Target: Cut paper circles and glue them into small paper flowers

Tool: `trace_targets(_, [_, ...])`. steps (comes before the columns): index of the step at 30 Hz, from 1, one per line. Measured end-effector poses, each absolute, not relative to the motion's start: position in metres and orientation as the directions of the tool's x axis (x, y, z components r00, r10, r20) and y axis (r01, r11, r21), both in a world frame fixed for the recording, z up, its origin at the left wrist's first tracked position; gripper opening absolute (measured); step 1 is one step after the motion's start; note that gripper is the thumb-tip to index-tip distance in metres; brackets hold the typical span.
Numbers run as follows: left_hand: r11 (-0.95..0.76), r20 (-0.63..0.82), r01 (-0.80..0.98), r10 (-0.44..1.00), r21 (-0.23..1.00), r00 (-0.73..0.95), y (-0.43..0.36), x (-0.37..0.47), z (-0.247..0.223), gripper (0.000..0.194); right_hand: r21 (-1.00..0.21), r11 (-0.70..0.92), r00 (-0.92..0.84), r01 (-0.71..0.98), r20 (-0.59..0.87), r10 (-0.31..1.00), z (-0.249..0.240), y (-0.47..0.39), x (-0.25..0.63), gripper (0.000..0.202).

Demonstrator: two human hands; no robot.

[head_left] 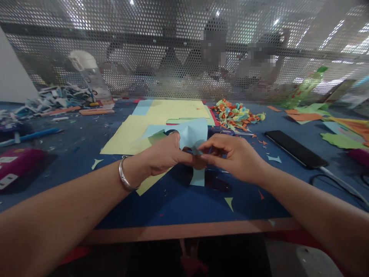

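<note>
My left hand point(170, 154), with a silver bangle at the wrist, grips a light blue sheet of paper point(196, 130) that is creased and has curved cut-outs along its edge. My right hand point(230, 156) pinches the near side of the same sheet between thumb and fingertips. A strip of light blue paper point(197, 177) shows below the fingers; whether it joins the sheet I cannot tell. A dark looped handle point(220, 184) lies on the table under my hands, its other end hidden. Yellow paper sheets point(123, 136) lie behind my left hand.
A pile of small coloured paper pieces point(235, 113) sits behind my right hand. To the right are a phone point(296, 148) with a cable and coloured paper scraps point(343, 140). A clear bottle point(95, 79) stands back left, near a purple pouch point(20, 165). A perforated metal screen point(173, 50) rises behind.
</note>
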State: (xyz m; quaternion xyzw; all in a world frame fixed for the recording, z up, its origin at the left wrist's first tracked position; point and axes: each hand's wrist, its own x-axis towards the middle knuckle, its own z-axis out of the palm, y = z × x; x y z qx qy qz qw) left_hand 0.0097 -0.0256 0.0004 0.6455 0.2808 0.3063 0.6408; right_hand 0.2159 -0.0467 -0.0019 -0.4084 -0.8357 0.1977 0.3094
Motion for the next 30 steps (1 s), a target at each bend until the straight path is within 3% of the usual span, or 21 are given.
trace_targets(7, [-0.093,0.091,-0.030,0.771,0.995,0.630,-0.026,0.008,0.006,0.015,-0.715,0.458,-0.326,0.528,0.328,0.887,-0.002,-0.043,0.223,0.014])
trace_targets(11, [-0.093,0.100,-0.042,0.821,0.995,0.562,-0.026,0.010,0.005,0.014,-0.613,0.551,-0.384,0.567,0.395,0.834,-0.001,-0.046,0.221,0.014])
trace_targets(19, [0.000,0.085,-0.157,0.839,0.988,0.538,-0.028,0.013,0.005,0.020,-0.242,0.715,-0.558,0.656,0.482,0.675,-0.005,-0.049,0.221,0.028])
trace_targets(24, [0.205,-0.091,-0.215,0.891,0.955,0.445,-0.024,0.015,0.003,0.006,-0.205,0.691,-0.529,0.693,0.506,0.681,-0.003,-0.051,0.219,0.026])
trace_targets(27, [0.295,-0.168,-0.245,0.886,0.923,0.433,-0.022,0.017,0.002,0.023,-0.220,0.645,-0.471,0.732,0.520,0.712,-0.004,-0.049,0.219,0.027])
trace_targets(30, [0.337,-0.189,-0.260,0.865,0.905,0.464,-0.024,0.019,0.003,0.027,-0.238,0.601,-0.413,0.763,0.535,0.737,-0.004,-0.047,0.218,0.027])
